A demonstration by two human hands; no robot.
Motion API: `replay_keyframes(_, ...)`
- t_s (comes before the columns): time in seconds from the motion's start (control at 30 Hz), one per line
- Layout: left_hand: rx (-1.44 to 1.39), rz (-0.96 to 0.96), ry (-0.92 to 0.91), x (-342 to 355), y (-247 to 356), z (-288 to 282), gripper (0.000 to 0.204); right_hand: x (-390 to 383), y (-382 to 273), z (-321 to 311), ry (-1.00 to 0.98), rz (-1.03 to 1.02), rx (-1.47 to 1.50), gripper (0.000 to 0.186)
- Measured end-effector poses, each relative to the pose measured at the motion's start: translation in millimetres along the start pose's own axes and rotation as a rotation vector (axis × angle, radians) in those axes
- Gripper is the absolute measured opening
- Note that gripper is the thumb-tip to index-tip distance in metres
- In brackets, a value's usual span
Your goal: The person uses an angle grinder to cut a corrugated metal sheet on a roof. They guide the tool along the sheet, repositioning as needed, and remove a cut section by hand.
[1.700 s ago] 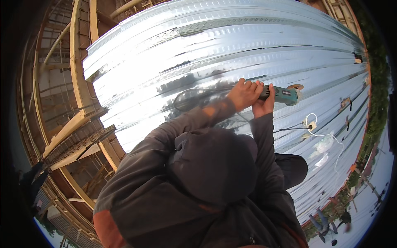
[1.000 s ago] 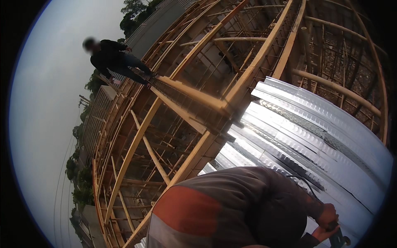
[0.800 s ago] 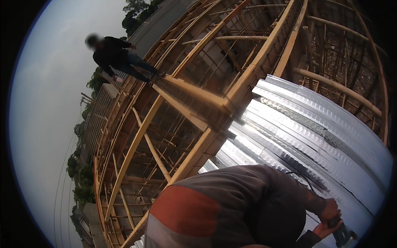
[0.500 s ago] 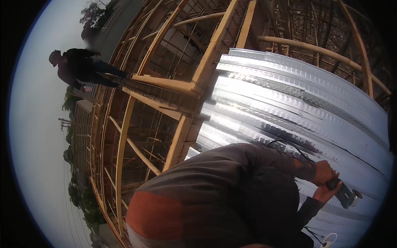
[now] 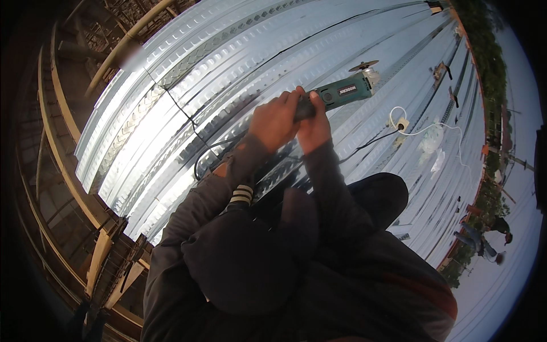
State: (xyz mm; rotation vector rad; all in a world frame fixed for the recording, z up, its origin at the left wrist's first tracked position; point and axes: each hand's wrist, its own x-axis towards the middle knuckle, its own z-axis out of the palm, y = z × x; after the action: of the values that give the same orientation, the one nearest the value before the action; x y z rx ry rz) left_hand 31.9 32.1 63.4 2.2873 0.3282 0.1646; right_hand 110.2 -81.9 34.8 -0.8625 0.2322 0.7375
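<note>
A green angle grinder with a black rear grip is held in both hands over the ribbed metal sheets. My left hand is closed around the rear end of the grip. Just right of it, my right hand wraps the grip nearer the green body, its fingers touching the left hand. The thin brown disc sits at the tool's far right end and appears clear of the metal. Whether it spins, I cannot tell. A black cord loops by my left wrist.
On the sheets to the right, a white extension cable ends in a socket with a black plug. Wooden framing and poles border the left side. Another person is at the far right edge. My bent knee rests near the sheets.
The view has swung right, bringing the grinder and both hands to the middle. The person on the beam at left is no longer plainly seen. Both hands still grip the grinder.
</note>
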Motion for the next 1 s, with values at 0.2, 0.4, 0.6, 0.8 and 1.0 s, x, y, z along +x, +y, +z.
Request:
replay_keyframes(0.2,-0.032,0.053,0.139,-14.4,-5.6,-20.2,0.062,-3.3,-12.1,13.9,-0.046,-0.014,-0.030,0.025)
replay_keyframes(0.4,-0.398,-0.382,0.021,-90.5,-16.5,-99.5,0.047,-10.4,-106.2,-1.5,0.130,-0.186,-0.067,0.030)
replay_keyframes(0.6,-0.853,-0.900,0.120,-127.9,121.0,-198.6,0.047,-48.0,-237.0,-2.0,0.314,-0.273,-0.159,0.025)
replay_keyframes(0.8,-0.184,-0.766,0.005,-119.7,204.5,-201.4,0.039,-139.9,-338.0,-17.9,0.418,-0.114,-0.180,0.024)
replay_keyframes(1.0,-0.047,-0.786,-0.061,-173.1,237.5,-201.8,0.042,-278.4,-422.0,29.4,0.613,0.087,-0.242,0.025)
